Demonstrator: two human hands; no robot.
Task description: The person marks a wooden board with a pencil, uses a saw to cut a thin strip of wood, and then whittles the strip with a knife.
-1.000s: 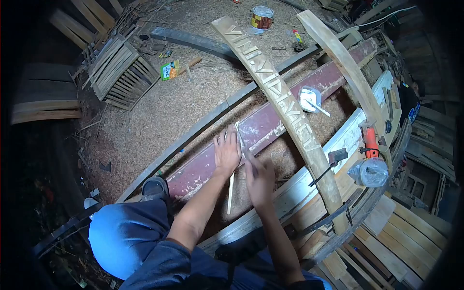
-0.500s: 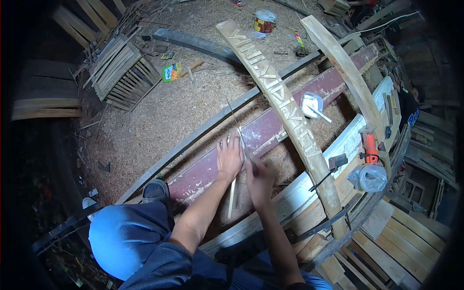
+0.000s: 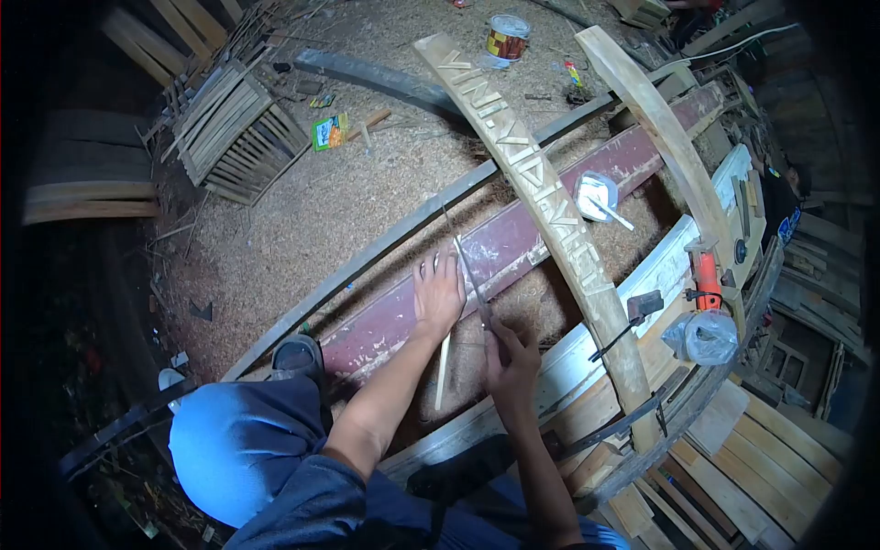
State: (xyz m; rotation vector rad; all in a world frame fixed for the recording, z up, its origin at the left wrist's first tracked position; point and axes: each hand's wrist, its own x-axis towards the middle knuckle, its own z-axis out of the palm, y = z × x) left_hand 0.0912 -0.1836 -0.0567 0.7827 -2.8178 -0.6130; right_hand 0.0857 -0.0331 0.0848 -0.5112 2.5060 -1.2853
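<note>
My left hand (image 3: 440, 295) presses a thin wooden strip (image 3: 443, 374) down on the maroon plank (image 3: 385, 318). The strip comes out below the palm, and a short end shows beyond the fingers. My right hand (image 3: 512, 365) is closed round the handle of a long, narrow-bladed saw (image 3: 470, 275), seen nearly edge-on. Its blade runs across the plank close beside my left fingers, its tip pointing away from me. Whether the teeth touch the strip cannot be made out.
A curved board (image 3: 527, 174) with raised wooden letters crosses the plank on the right. Beyond it are a tub of white paste (image 3: 596, 195), an orange power tool (image 3: 707, 280) and a plastic bag (image 3: 701, 337). A paint can (image 3: 507, 38) stands on shavings-covered ground.
My right hand has drawn the saw back toward my body and slightly right. My left hand stays in place on the strip. The whole view has shifted a little.
</note>
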